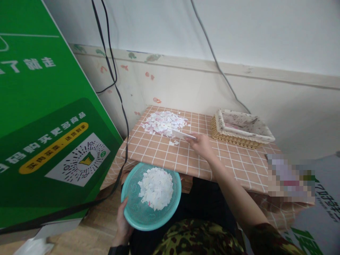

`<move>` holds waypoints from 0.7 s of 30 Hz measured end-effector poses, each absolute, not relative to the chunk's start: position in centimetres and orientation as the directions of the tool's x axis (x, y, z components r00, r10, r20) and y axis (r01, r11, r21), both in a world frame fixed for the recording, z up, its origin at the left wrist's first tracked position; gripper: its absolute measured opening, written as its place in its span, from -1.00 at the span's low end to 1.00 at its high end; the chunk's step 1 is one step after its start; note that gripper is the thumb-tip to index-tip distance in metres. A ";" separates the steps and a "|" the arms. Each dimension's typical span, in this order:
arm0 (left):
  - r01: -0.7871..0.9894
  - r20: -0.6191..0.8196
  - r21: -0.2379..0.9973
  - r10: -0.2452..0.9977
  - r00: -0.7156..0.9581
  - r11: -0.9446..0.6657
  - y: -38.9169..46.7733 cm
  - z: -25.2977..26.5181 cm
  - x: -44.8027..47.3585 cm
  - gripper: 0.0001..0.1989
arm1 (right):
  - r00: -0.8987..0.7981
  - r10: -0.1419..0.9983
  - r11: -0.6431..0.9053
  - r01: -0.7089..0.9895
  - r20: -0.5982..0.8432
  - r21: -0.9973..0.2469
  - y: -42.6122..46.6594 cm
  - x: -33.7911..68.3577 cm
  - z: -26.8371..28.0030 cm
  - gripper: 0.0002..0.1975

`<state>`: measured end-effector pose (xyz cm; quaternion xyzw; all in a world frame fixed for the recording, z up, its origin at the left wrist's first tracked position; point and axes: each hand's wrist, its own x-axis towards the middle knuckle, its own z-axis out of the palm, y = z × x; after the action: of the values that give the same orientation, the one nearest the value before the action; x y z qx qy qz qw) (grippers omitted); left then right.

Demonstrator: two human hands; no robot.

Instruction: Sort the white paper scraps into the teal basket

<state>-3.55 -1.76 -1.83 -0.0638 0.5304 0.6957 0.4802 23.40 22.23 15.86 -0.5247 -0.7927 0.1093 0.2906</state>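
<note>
My left hand [123, 221] grips the left rim of a round teal plastic basket [130, 194], its thumb over the edge. A heap of small white paper scraps [156, 187] lies in the basket, which sits just below the table's front edge. Over the table, my right hand [198, 143] is closed on a flat white piece like a card [183, 134]. That piece's far end meets the near right side of a pile of white and pinkish paper scraps [164, 122]. A few loose scraps [174, 143] lie in front of the pile.
A brown checked cloth [225, 159] covers the table. At the back right stands a cloth-lined wicker basket [240, 140]. A green printed panel [39, 124] rises on the left, with a black strap [124, 127] hanging beside it. A grey cable [212, 53] runs down the wall.
</note>
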 end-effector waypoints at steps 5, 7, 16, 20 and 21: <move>-0.747 -0.585 0.664 0.626 -0.516 0.005 -1.9 -1.9 -3.5 -0.79 | -0.312 0.895 0.439 0.737 0.318 -0.514 22.2 23.7 16.3 -0.73; -0.751 -0.579 0.660 0.635 -0.511 -0.002 -1.8 -1.8 -3.5 -0.79 | -0.326 0.894 0.445 0.709 0.306 -0.546 22.1 24.0 16.8 -0.71; -0.757 -0.591 0.654 0.633 -0.500 0.013 -1.6 -1.1 -3.3 -0.77 | -0.457 0.846 0.522 0.611 0.274 -0.595 21.9 24.3 17.8 -0.68; -0.776 -0.604 0.630 0.650 -0.461 0.034 -1.7 -1.1 -3.4 -0.78 | -0.470 0.836 0.534 0.574 0.284 -0.621 21.5 24.6 17.9 -0.68; -0.778 -0.604 0.627 0.652 -0.457 0.036 -1.7 -1.0 -3.4 -0.78 | -0.475 0.833 0.537 0.569 0.285 -0.623 21.5 24.6 18.0 -0.68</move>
<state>-3.35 -1.73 -1.03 -0.0627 0.5005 0.6914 0.5171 24.58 21.47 17.97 -0.4233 -0.8277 0.2286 0.2889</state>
